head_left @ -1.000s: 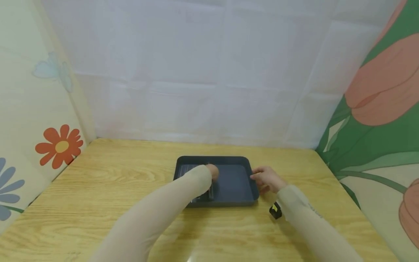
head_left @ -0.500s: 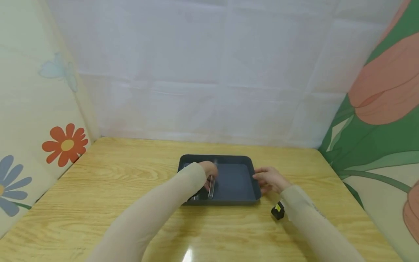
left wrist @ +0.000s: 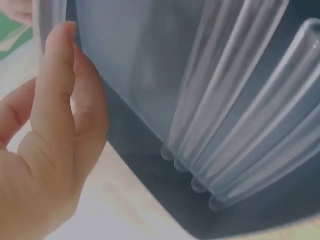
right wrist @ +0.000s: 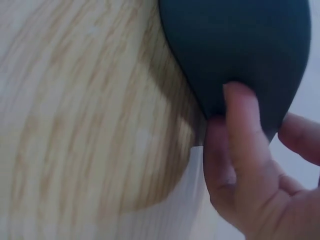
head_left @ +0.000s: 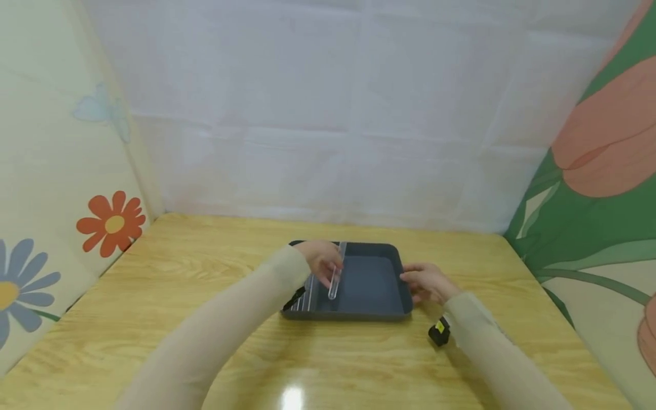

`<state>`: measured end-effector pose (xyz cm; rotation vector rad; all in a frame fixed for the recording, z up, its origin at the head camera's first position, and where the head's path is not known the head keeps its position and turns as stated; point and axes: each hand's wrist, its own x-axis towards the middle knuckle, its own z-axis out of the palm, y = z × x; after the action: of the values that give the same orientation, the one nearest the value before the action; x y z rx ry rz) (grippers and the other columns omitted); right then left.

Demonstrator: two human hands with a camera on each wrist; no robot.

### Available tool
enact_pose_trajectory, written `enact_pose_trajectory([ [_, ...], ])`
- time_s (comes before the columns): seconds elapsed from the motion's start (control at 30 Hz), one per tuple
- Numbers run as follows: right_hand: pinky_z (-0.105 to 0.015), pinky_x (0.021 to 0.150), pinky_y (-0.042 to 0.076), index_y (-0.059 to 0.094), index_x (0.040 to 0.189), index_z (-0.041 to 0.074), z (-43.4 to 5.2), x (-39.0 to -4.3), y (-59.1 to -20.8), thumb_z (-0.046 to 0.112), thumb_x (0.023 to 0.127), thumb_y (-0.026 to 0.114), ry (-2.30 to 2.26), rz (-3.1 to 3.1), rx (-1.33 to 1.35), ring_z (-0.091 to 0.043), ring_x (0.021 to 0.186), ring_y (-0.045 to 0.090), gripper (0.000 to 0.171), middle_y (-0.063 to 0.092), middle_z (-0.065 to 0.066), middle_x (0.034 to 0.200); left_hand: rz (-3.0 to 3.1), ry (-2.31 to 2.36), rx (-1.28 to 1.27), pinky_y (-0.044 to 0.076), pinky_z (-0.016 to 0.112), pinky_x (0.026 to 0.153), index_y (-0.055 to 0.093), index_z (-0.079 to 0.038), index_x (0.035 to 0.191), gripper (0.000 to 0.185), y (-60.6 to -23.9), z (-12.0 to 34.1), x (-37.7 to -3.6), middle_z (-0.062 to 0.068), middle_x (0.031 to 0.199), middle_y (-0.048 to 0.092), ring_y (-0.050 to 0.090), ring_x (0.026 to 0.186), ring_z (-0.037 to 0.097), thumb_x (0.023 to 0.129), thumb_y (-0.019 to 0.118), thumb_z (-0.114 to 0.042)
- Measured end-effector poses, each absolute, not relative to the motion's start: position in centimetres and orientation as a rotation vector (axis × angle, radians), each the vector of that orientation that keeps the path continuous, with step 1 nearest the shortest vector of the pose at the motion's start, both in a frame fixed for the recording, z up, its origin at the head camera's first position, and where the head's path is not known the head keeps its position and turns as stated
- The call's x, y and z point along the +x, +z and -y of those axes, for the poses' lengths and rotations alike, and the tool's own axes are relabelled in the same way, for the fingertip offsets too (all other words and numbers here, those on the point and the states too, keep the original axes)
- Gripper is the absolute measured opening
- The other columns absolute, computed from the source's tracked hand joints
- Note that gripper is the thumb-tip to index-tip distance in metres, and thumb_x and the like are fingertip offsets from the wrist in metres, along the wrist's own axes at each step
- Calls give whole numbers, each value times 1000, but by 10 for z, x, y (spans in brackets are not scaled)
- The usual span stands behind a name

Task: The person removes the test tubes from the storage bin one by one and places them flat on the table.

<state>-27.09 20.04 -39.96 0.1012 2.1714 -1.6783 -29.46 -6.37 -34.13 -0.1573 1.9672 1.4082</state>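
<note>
My left hand (head_left: 319, 261) pinches a clear, round-ended tube (head_left: 333, 285), which looks like a test tube, and holds it tilted over a dark grey tray (head_left: 374, 287). In the left wrist view the held tube (left wrist: 50, 17) shows only partly, by the thumb. Several similar clear tubes (left wrist: 230, 85) lie side by side at the tray's left end, their rounded ends toward one wall. At the tray's right end my right hand (head_left: 427, 282) touches the outer wall with its fingertips. The right wrist view shows that thumb (right wrist: 242, 115) against the dark wall.
The tray stands on a wood-grain table (head_left: 215, 250). A white sheet (head_left: 328, 114) hangs behind it, with flower-patterned panels (head_left: 605, 142) on both sides. A small black device with a yellow mark (head_left: 439, 330) sits at my right wrist.
My left hand has come up and back from among the tubes with one tube in its fingers, uncovering the others. My right hand has stayed against the tray's right end.
</note>
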Motion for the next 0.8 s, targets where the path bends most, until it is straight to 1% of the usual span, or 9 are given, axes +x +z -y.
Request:
enact_pose_trajectory([
  [0.07,-31,60,57,40,136,-15,-201,-271,-400,2,96,55,-1685,-2168,82,-20,78,65,46,65,-22,104,-1953,1440,-157,50,52,90,16,-10,156,71,-339,68,-293,32,133,46,57,105,38,95,47,8],
  [0.1,-31,60,57,40,136,-15,-201,-270,-400,1,96,55,-1688,-2167,79,-20,79,65,45,65,-21,104,-1948,1455,-155,52,51,87,16,-11,156,71,-338,70,-293,31,132,46,57,103,37,94,47,8],
  [0.23,-31,61,57,39,136,-15,-202,-270,-400,1,96,55,-1698,-2153,86,-20,79,65,46,65,-19,102,-1906,1505,-125,57,41,69,12,-13,157,76,-334,79,-290,31,135,44,56,103,35,93,48,8],
  [0.3,-31,60,57,39,136,-14,-203,-271,-400,1,95,55,-1703,-2151,93,-20,79,65,46,66,-19,101,-1898,1524,-105,57,35,59,11,-12,157,78,-332,84,-288,31,136,44,56,103,35,92,48,8],
  [0.37,-30,60,57,39,136,-14,-204,-271,-399,1,96,55,-1702,-2153,94,-19,78,65,46,66,-18,101,-1891,1544,-88,55,31,55,10,-11,157,79,-328,88,-285,31,137,42,57,98,32,91,49,8],
  [0.47,-31,60,57,38,137,-14,-205,-272,-399,1,96,55,-1704,-2154,88,-19,78,65,47,66,-16,100,-1874,1577,-78,54,29,52,10,-11,157,78,-323,94,-281,31,138,41,56,88,28,92,49,7],
  [0.57,-32,61,57,36,139,-14,-205,-272,-398,0,96,54,-1732,-2121,88,-20,78,65,49,66,-15,99,-1873,1595,-60,54,28,52,11,-10,157,77,-321,101,-277,31,138,41,57,87,27,92,49,7],
  [0.67,-33,60,57,33,141,-13,-205,-272,-399,0,97,54,-1757,-2086,91,-19,77,65,50,67,-13,96,-1894,1602,-42,55,28,54,13,-8,156,75,-319,107,-272,31,137,42,59,93,30,92,50,6],
  [0.8,-32,59,56,32,142,-11,-204,-273,-400,-1,96,53,-1779,-2060,100,-19,76,65,52,67,-12,95,-1921,1614,-36,55,29,57,12,-9,157,75,-317,117,-268,30,139,42,56,108,36,94,49,3],
])
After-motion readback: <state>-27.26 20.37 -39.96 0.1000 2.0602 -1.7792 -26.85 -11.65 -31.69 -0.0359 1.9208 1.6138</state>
